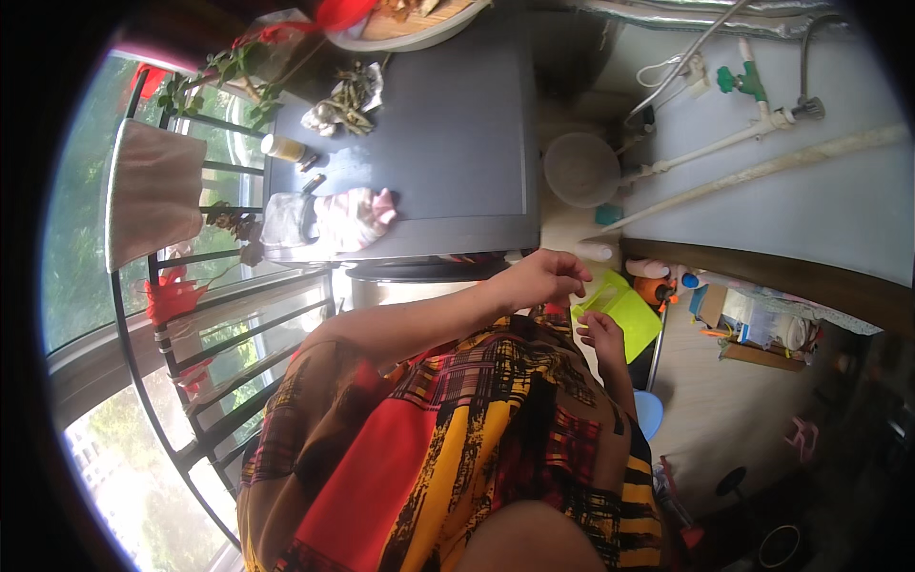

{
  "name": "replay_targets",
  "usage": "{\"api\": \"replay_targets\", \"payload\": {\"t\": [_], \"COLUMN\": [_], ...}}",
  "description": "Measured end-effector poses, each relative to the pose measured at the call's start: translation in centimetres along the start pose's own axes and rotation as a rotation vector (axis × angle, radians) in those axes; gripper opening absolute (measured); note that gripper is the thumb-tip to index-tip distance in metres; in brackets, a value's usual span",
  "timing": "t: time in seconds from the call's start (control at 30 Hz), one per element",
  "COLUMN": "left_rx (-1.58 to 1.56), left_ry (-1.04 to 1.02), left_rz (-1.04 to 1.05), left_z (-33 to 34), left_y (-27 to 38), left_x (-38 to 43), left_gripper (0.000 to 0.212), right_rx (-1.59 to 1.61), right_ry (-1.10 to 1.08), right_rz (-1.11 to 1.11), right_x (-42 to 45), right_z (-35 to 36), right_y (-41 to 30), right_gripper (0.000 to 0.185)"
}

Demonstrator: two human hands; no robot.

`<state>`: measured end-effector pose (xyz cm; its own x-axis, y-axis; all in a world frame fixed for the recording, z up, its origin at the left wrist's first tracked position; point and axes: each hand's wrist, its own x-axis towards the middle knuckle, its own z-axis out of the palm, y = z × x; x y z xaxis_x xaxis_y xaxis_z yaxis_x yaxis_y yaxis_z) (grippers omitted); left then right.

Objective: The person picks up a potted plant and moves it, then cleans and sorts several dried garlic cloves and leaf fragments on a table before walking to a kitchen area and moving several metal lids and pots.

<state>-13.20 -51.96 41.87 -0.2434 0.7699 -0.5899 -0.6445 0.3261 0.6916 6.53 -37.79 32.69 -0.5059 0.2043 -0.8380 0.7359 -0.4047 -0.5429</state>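
Note:
My left hand (552, 279) reaches across in front of my patterned shirt (457, 429), its fingers loosely bent and apart. I see nothing between them. Just below it, my right hand (604, 336) is raised near my waist with thumb and fingertips close together; whether they pinch something small cannot be made out. Behind and beside both hands shows a lime-green plastic object (636, 314) with a slot-like opening. Part of it is covered by my hands.
A dark grey tabletop (450, 136) carries a striped sock (355, 218), a grey cloth (287, 220), a small jar (283, 148) and dried plant pieces (350, 104). Window railings (214, 429) run along the left. Pipes (750, 171), a bucket (582, 169) and an orange bottle (652, 289) stand right.

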Motion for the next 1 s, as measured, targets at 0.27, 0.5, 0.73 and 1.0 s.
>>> {"api": "replay_targets", "payload": {"t": [0.27,0.5,0.73,1.0], "left_rx": [-0.096,-0.234,0.33,1.076], "left_ry": [0.246,0.447,1.196,1.357], "left_rz": [-0.048,0.064,0.45,0.002], "left_z": [-6.3,-11.5,-25.8,-38.9], "left_y": [-1.3,-3.7,1.9,4.9], "left_x": [-8.1,-13.7,-14.9,-12.1], "left_gripper": [0.02,0.025,0.031,0.069], "right_rx": [-0.278,-0.5,-0.603,-0.856], "right_ry": [-0.208,-0.175,-0.159,-0.198], "right_rz": [-0.178,-0.292,-0.324,-0.377], "right_x": [1.5,2.6,2.8,-0.1], "right_z": [7.7,10.4,10.8,11.4], "right_y": [2.0,-2.3,-1.6,-0.9], "right_gripper": [0.02,0.023,0.023,0.024]}}
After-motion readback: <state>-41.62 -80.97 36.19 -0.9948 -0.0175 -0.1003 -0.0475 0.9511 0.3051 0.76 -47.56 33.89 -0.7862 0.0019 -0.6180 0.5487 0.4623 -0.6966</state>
